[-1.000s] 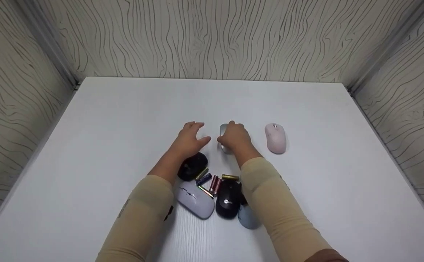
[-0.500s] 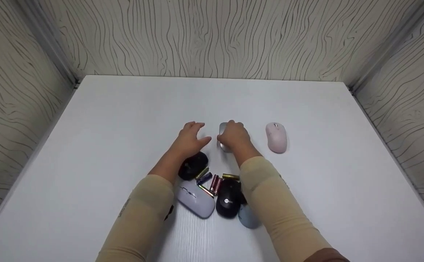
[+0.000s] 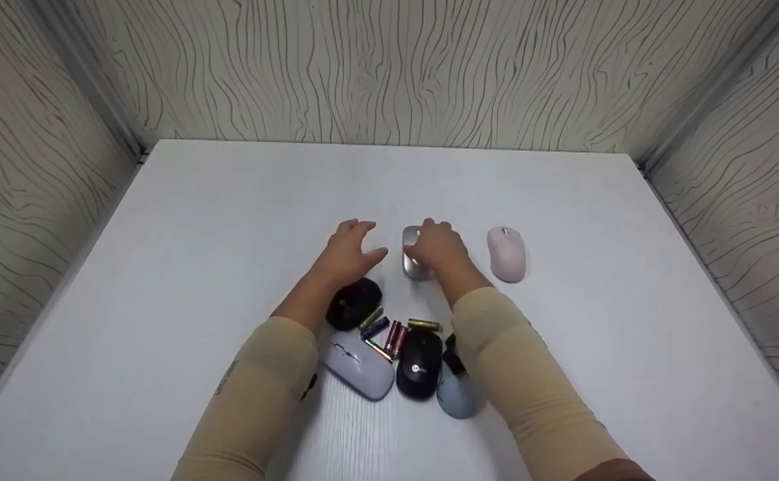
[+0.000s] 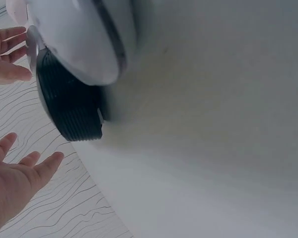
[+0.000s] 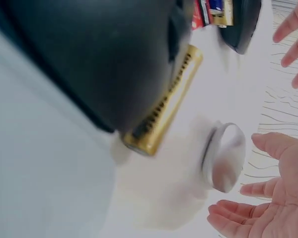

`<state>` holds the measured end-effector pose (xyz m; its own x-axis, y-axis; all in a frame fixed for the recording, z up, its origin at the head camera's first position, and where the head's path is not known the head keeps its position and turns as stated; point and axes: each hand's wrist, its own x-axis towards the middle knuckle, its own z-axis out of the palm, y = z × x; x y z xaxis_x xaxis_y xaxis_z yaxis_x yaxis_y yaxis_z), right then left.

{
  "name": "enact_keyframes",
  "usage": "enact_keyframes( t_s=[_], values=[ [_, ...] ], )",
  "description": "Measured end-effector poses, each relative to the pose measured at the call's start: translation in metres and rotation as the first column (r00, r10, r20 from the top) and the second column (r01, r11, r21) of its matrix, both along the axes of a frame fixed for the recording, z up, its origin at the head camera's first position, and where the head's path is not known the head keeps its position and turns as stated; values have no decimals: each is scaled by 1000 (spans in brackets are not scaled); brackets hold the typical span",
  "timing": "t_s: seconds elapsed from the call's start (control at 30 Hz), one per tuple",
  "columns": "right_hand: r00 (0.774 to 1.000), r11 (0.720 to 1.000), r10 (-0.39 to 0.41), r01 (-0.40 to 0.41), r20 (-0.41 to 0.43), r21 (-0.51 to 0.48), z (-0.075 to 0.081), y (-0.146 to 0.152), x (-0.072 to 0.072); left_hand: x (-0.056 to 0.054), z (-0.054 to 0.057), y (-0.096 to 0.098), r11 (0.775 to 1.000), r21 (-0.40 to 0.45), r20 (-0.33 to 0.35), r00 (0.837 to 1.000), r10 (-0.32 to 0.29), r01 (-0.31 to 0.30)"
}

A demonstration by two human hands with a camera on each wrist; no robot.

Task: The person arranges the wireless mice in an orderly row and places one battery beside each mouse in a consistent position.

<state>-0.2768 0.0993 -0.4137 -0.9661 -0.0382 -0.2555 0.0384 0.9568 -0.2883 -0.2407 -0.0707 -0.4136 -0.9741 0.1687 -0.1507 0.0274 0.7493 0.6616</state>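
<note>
A silver computer mouse (image 3: 416, 272) lies on the white table, partly covered by my right hand (image 3: 439, 247). In the right wrist view this hand's fingers are spread beside the mouse (image 5: 226, 158), with a gap between thumb and mouse. My left hand (image 3: 349, 252) hovers to the left of it, thumb apart from the fingers, holding nothing. Below the left wrist sits a black mouse (image 3: 356, 304), its ridged side (image 4: 69, 99) showing in the left wrist view. A pink mouse (image 3: 507, 255) lies to the right of my right hand.
Several batteries, including a gold one (image 3: 424, 325) and a red one (image 3: 393, 334), lie among a lilac mouse (image 3: 361, 367), a second black mouse (image 3: 420, 366) and a blue-grey mouse (image 3: 457, 397). A patterned wall (image 3: 389, 73) stands behind the table.
My right hand has let go of the silver mouse and shifted slightly right, uncovering more of it. The left hand stays nearly still, and the other mice and batteries have not moved.
</note>
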Motion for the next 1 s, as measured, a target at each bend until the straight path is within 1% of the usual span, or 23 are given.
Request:
enact_keyframes(
  t_s=[0.2, 0.43, 0.53, 0.7, 0.83, 1.0],
  values=[
    [999, 998, 54, -55, 3, 36, 3, 7, 1, 0, 3, -2, 1000, 10, 7, 1000, 9, -9],
    [996, 996, 89, -89, 22, 12, 1, 2, 10, 3, 5, -1, 1000, 10, 0, 1000, 5, -5],
    [995, 994, 102, -102, 10, 34, 1, 1, 13, 5, 5, -1, 1000, 10, -2, 1000, 1, -1],
    [992, 991, 123, -123, -8, 62, -1, 1, 11, 5, 4, -1, 1000, 16, -11, 1000, -2, 2],
    [992, 991, 124, -123, -16, 45, -2, 1, 8, 4, 3, 0, 1000, 6, -11, 1000, 8, -8],
    [995, 995, 99, -98, -18, 20, -2, 1, 6, 5, 5, 2, 1000, -5, -2, 1000, 17, -17]
  ],
)
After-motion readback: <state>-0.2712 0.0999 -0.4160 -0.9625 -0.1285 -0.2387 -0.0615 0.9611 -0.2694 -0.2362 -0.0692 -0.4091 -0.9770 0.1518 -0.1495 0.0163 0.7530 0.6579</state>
